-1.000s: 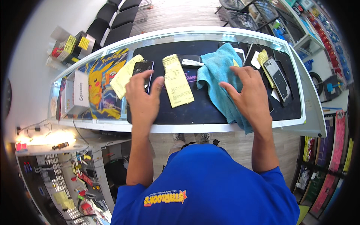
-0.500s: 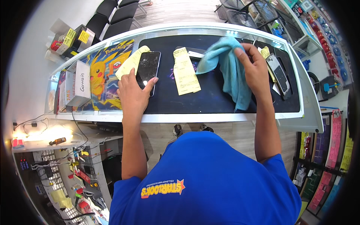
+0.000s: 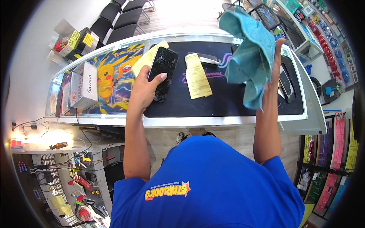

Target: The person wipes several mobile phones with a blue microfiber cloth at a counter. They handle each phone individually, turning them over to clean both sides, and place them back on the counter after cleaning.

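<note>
My left hand (image 3: 143,91) grips a dark smartphone (image 3: 165,70) by its lower left side, thumb across the front. Cracks run over the phone's glass. Behind it, a yellow paper slip (image 3: 151,57) sticks out. On the right, my right hand (image 3: 274,70) holds up a teal cloth (image 3: 251,53), which drapes over the fingers and hides most of them. Between the hands, a long handwritten yellow slip (image 3: 198,79) lies on the black mat (image 3: 173,108), partly over another phone (image 3: 209,58). Beyond my right wrist lies a phone-shaped part (image 3: 286,84).
The white-framed glass counter (image 3: 213,121) carries the mat and a colourful cartoon poster (image 3: 110,81). At its left end stand white boxes (image 3: 85,85). Below left is a cluttered workbench (image 3: 80,171) with cables and tools. Black chairs (image 3: 129,21) line the far side.
My left hand has lifted and shifted the phone to the right, tilting it. The cloth has risen and spread over my right hand, which has turned palm inward.
</note>
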Motion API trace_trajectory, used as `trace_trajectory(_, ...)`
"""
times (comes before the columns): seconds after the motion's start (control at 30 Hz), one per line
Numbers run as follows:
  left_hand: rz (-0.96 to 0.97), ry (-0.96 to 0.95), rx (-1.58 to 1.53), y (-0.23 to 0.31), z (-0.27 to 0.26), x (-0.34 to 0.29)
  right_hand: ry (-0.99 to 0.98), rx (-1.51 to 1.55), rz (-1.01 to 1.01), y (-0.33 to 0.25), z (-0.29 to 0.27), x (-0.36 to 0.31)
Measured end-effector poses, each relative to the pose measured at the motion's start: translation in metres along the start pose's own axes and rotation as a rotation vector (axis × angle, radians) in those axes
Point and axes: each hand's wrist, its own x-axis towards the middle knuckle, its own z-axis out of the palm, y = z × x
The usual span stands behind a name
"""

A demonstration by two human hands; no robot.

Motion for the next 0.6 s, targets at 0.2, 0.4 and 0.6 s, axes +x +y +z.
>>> trace_trajectory(0.2,0.237,-0.185,-0.984,0.006,0.016,-0.037,0.026,-0.671,0.02,0.045,0.084,-0.026)
trace_trajectory(0.4,0.268,-0.113,-1.254,0.037,0.048,-0.048,-0.635,-1.839,-0.596,0.138,0.123,-0.002)
trace_trajectory(0.6,0.298,-0.267,-1.32,0.027,0.024,-0.031,-0.867,-1.701,-0.543,0.142,0.115,-0.002)
